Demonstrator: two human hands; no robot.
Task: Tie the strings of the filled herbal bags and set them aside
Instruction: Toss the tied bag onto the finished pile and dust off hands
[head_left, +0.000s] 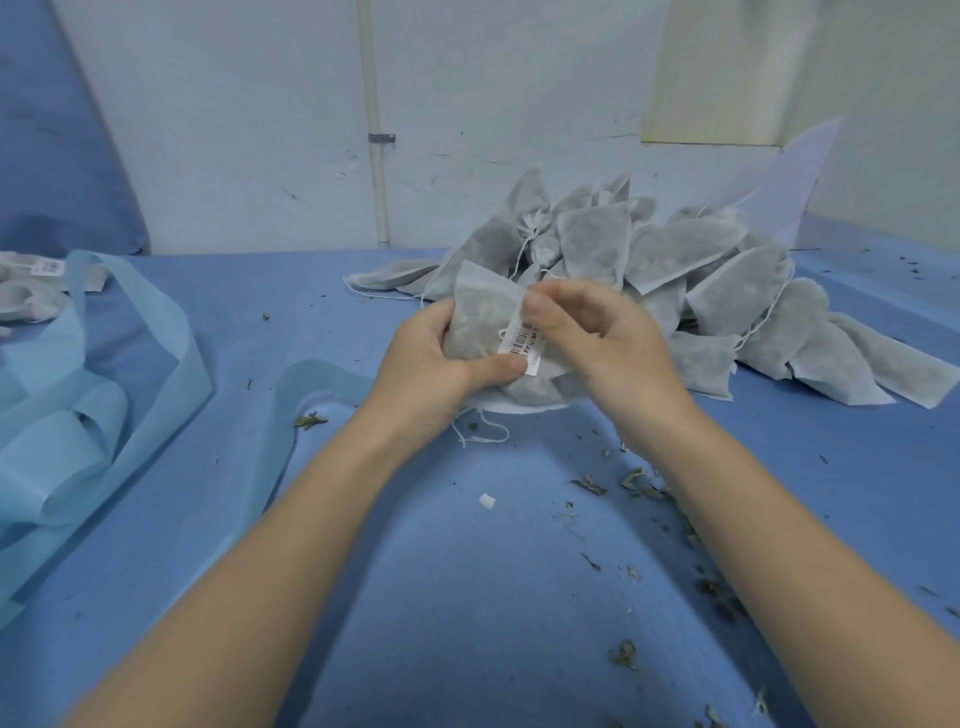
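A filled white herbal bag (480, 317) with a barcode label (521, 345) is held up over the blue table. My left hand (431, 358) grips the bag from the left, its thumb pressing the label's lower end. My right hand (597, 332) pinches the bag's top edge near the label with thumb and forefinger. A loose white string (480, 434) dangles below the bag. Behind my hands lies a pile of filled herbal bags (675, 280) with loose strings.
Light blue fabric strips (93, 395) lie curled at the left. A few tied bags (31, 288) sit at the far left edge. Dried herb bits (644, 483) and a small white scrap (487, 501) are scattered on the blue table cover (467, 597). A white wall stands behind.
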